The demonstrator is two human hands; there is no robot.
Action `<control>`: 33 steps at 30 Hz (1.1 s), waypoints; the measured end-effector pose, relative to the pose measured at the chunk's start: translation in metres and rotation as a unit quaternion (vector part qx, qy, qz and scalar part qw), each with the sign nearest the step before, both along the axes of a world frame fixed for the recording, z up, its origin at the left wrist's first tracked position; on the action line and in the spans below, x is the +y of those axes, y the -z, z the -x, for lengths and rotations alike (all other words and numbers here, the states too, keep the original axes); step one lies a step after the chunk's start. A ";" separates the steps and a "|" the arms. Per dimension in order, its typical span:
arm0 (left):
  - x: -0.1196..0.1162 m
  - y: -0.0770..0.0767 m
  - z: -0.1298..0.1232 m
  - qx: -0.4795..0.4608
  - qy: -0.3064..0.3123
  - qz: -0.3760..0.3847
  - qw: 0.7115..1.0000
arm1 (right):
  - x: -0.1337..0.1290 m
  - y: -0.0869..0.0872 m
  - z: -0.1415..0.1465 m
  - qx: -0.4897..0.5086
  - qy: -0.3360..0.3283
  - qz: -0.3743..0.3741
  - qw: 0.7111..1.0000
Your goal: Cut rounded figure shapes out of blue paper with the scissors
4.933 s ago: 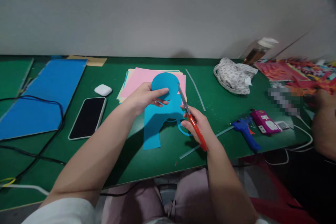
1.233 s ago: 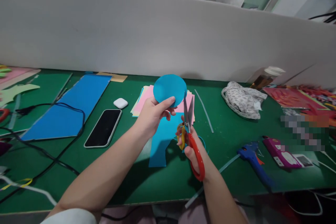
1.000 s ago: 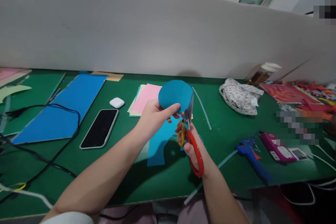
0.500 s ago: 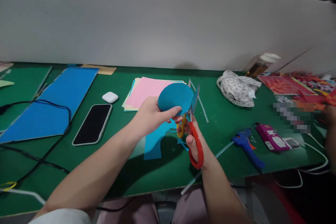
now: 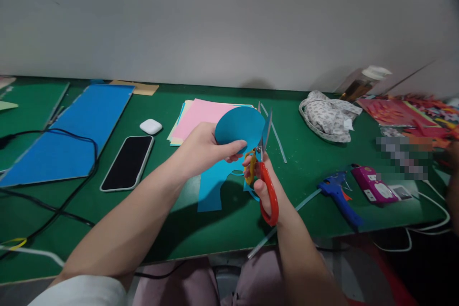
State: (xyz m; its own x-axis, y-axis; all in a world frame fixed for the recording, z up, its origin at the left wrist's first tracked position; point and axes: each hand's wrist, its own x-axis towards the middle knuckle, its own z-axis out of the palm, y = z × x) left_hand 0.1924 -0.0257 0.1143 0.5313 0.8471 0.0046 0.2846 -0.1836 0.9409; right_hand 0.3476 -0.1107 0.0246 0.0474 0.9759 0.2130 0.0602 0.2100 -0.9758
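Observation:
A round blue paper piece [image 5: 238,126] is pinched in my left hand [image 5: 204,150], thumb on top. My right hand [image 5: 268,186] is wrapped round scissors [image 5: 271,196] with one red and one yellow handle loop. The blades point up and stand parted at the right edge of the round piece. Below them, a cut blue sheet [image 5: 210,193] and thin curved blue scraps lie on the green table. Behind my left hand is a stack of coloured paper [image 5: 197,117], pink on top.
To the left lie a phone [image 5: 128,162], a white case [image 5: 151,126], a blue board [image 5: 71,134] and black cables. At right are a blue glue gun [image 5: 339,196], clear glue sticks, a purple packet [image 5: 373,185], a patterned cloth pouch [image 5: 328,117] and a bottle [image 5: 362,83].
The view has tilted slightly, so the table things sit a little higher in the picture. Both hands keep their holds, and the blades remain parted beside the round piece.

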 end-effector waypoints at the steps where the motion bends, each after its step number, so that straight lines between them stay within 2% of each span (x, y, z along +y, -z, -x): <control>1: 0.000 0.000 0.000 -0.001 0.001 0.001 1.000 | 0.000 0.000 0.000 0.003 0.001 0.003 1.000; 11: 0.000 0.000 0.000 -0.023 0.016 0.019 0.999 | 0.000 0.005 -0.002 0.031 -0.001 0.036 0.999; 16: 0.003 -0.001 0.000 -0.038 0.002 0.032 0.999 | 0.002 0.008 -0.003 0.046 0.001 0.056 0.997; 33: 0.003 -0.004 0.003 -0.027 -0.021 0.015 0.999 | 0.002 0.002 -0.004 0.042 -0.009 0.042 0.998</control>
State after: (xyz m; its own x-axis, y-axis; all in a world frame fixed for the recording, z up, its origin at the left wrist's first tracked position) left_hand 0.1896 -0.0223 0.1179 0.4944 0.8692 0.0055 0.2407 -0.1430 0.9600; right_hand 0.3518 -0.1084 0.0227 0.0449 0.9911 0.1255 -0.0255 0.1267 -0.9916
